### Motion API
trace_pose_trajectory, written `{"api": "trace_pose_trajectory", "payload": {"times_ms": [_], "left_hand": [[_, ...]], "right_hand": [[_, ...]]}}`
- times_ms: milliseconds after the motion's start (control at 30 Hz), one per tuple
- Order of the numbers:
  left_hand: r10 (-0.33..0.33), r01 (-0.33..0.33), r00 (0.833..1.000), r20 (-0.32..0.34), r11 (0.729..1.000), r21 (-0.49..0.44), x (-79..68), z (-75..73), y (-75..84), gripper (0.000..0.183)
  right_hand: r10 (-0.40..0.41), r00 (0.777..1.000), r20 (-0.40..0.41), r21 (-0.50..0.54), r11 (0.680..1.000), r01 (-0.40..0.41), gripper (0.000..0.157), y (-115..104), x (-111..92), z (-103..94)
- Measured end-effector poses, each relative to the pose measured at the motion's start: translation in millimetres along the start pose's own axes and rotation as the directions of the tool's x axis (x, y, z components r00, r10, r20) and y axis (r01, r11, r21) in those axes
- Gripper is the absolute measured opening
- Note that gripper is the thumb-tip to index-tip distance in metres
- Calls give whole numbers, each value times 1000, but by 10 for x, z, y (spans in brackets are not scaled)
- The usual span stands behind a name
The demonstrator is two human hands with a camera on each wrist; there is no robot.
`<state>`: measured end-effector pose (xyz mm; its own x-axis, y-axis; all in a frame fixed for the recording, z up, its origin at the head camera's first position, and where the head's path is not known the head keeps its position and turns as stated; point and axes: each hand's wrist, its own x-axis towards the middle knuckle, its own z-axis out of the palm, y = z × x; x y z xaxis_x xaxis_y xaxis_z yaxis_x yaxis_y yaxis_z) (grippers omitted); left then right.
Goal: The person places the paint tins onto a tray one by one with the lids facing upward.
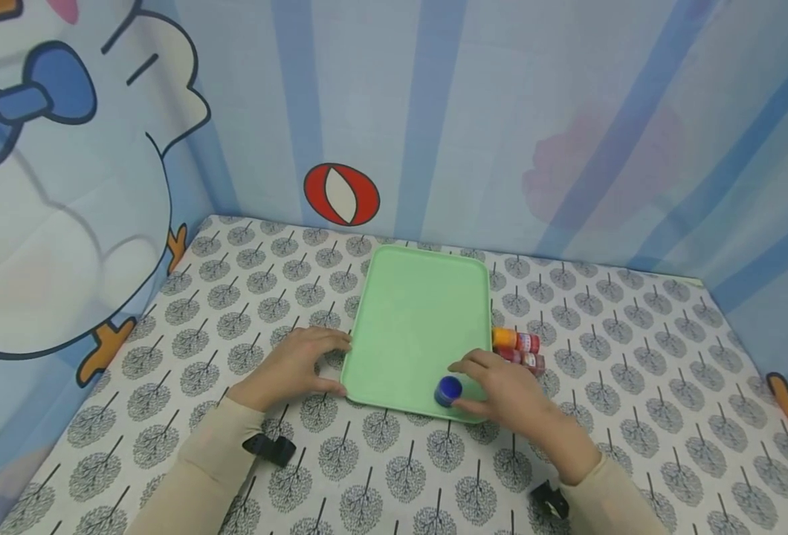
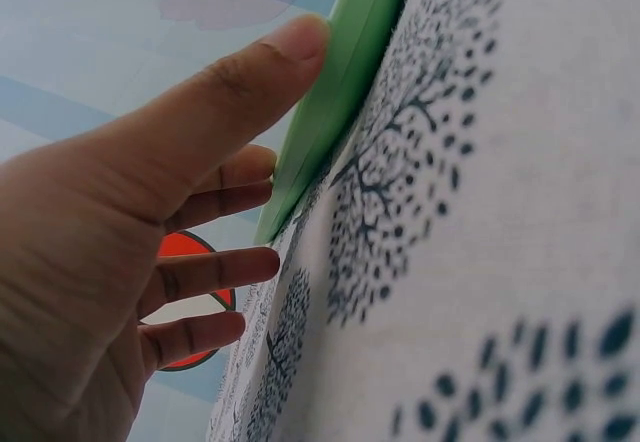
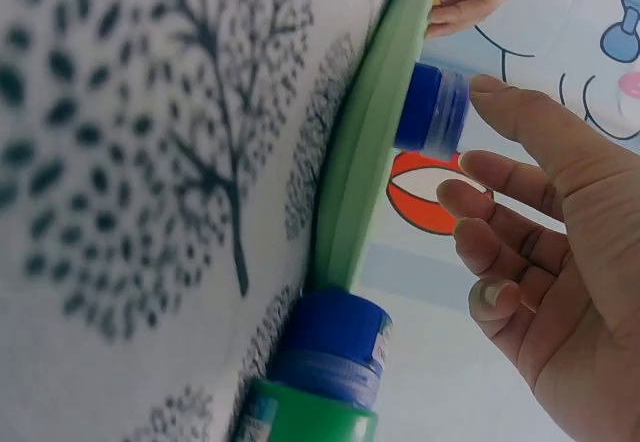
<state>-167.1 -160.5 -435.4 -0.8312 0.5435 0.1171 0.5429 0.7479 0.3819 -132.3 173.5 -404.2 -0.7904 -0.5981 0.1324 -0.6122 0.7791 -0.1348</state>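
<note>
A light green tray (image 1: 427, 319) lies on the patterned cloth. Near its front right corner stands a small blue bottle (image 1: 448, 391), its blue cap up. My right hand (image 1: 511, 390) is just right of it; in the right wrist view the fingertips (image 3: 490, 84) are spread close to the cap, with a gap showing. At the tray's left side is my left hand (image 1: 296, 364), fingers extended. Its thumb (image 2: 300, 40) rests at the tray's rim in the left wrist view. Neither hand grips anything.
Small orange (image 1: 504, 338) and red bottles (image 1: 531, 362) lie beside the tray's right edge. A blue bottle (image 3: 330, 337) and a green bottle (image 3: 310, 417) are also beside the tray in the right wrist view. A printed curtain (image 1: 474, 111) hangs behind the table.
</note>
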Motion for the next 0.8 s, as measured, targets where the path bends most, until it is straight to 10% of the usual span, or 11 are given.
{"api": "trace_pose_trajectory", "payload": {"times_ms": [800], "left_hand": [[-1,1,1000,-10,1000,-3,2,21,-20,65]], "right_hand": [[161,980,-118,20,987,-159,30,347,-264,-177]]}}
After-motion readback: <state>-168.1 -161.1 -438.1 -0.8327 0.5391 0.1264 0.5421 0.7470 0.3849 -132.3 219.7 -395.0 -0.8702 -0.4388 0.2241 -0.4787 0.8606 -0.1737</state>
